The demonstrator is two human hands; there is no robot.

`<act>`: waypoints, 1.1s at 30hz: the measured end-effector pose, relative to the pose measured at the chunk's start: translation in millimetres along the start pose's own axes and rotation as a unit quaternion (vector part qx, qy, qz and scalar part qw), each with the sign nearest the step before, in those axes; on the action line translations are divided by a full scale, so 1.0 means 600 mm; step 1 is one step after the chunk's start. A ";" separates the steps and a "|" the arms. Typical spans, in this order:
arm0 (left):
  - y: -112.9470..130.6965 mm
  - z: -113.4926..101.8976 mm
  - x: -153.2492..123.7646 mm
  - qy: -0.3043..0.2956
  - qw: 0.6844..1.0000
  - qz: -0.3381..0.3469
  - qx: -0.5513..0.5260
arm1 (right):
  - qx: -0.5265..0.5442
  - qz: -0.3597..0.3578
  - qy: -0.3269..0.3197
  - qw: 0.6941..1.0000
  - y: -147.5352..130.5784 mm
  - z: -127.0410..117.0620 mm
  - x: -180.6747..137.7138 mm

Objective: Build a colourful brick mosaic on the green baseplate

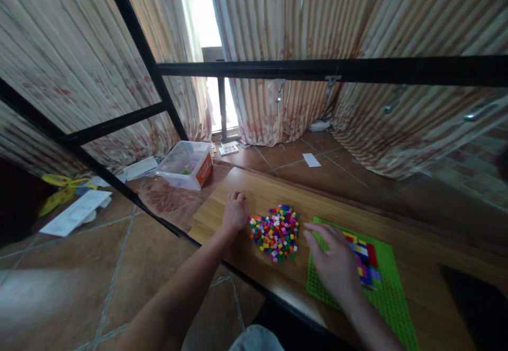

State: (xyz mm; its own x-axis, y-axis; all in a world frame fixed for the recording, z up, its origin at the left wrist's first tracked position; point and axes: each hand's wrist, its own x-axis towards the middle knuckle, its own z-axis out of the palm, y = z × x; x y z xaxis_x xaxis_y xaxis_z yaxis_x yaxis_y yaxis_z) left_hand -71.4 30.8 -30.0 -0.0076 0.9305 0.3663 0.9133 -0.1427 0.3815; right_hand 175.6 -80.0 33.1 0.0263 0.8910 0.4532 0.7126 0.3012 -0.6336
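A loose pile of small coloured cubes (273,234) lies on the wooden table (254,184). Just left of the pile, my left hand (235,212) rests on the tabletop with its fingers curled in; whatever they might hold is hidden. My right hand (335,258) hovers over the left part of a green studded baseplate (391,282). Its thumb and forefinger point toward the pile, apart, with nothing visible between them. Coloured bricks (367,261) in red, blue, yellow, white and purple sit together on the baseplate, partly covered by my right hand.
A clear plastic box (186,163) with a few pieces inside stands on the floor beyond the table's left end. A black frame bar (254,69) crosses in front of the curtains (278,23). A dark flat object (474,298) lies at the table's right.
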 end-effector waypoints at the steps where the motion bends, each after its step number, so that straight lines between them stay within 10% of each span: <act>1: 0.000 -0.001 -0.001 0.001 1.000 -0.002 -0.004 | 0.003 -0.003 -0.021 1.000 -0.005 0.025 0.011; 9: 0.004 -0.005 -0.002 0.000 1.000 -0.011 -0.009 | -0.058 -0.010 -0.127 0.990 0.002 0.142 0.056; 22: 0.004 -0.006 -0.001 -0.005 1.000 -0.011 -0.008 | 0.235 0.188 -0.016 0.953 -0.011 0.086 -0.029; 33: 0.005 -0.007 0.000 -0.001 1.000 -0.004 0.016 | 0.019 0.139 -0.036 0.989 0.025 0.082 -0.023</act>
State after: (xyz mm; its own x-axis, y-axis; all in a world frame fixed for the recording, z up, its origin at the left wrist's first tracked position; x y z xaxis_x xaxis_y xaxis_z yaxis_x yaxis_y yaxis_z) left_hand -70.6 28.9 -25.1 -0.0132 0.9324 0.3611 0.9258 -0.1250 0.3568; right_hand 151.1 -71.3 -13.6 0.1667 0.9630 0.2119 0.6573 0.0517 -0.7519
